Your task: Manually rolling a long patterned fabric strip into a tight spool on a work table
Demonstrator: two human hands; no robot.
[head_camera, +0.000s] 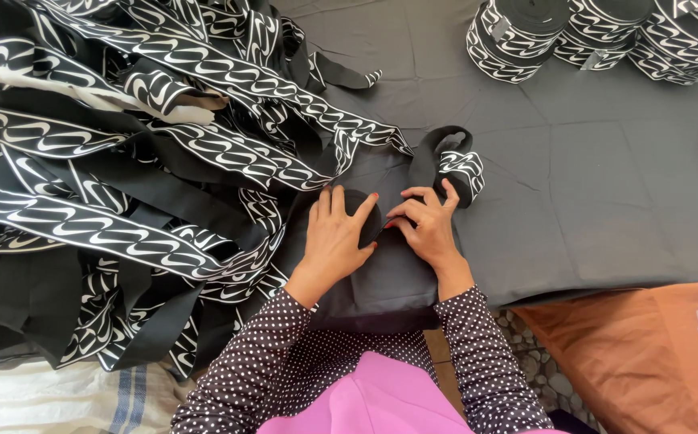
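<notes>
My left hand (334, 233) lies palm down on a black elastic band (369, 210), thumb pressed against its folded end. My right hand (424, 223) pinches the same band from the right, fingertips meeting the left thumb. The strip runs up and curls over into a loop with a white wave pattern (460, 167) just beyond my right fingers. A large tangled heap of the same black-and-white patterned bands (124, 161) spreads over the left half of the dark grey cloth-covered table (606, 185).
Three wound rolls of patterned band (518, 32) stand at the far right of the table. An orange cloth (630, 354) lies low right, a white striped cloth (68, 398) low left. My dotted sleeves and pink garment fill the bottom centre.
</notes>
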